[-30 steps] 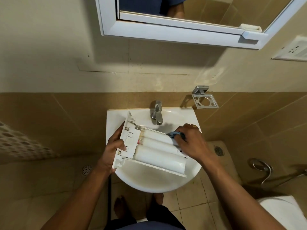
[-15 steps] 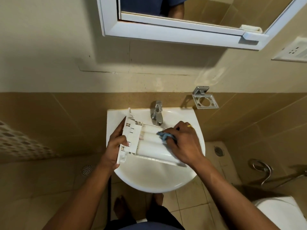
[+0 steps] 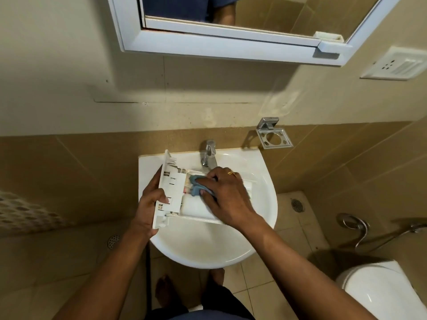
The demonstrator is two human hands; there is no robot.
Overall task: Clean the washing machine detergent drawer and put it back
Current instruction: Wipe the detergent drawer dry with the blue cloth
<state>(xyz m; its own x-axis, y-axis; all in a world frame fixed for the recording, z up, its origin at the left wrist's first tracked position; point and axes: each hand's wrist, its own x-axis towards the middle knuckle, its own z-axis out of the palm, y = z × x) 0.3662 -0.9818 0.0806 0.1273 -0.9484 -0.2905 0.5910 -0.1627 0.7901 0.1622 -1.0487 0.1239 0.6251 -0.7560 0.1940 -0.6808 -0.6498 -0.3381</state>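
Beige and brown tiles cover the bathroom wall (image 3: 69, 169) behind a white sink (image 3: 265, 204), above which a white-framed mirror cabinet (image 3: 219, 46) is mounted. At the lower right, part of a white toilet (image 3: 381, 294) is seen on the tiled floor. Over the basin, the white detergent drawer (image 3: 175, 195) is held with its front panel turned to the left and its long body reaching right, below the metal tap (image 3: 209, 153). The panel end is gripped by the left hand (image 3: 150, 204), its fingers clamped around the edge. A blue cloth (image 3: 196, 184) is pressed into the drawer's compartments, close to the panel, by the right hand (image 3: 228, 197), whose fingers are closed on it. A gold ring (image 3: 232, 173) is worn on that hand.
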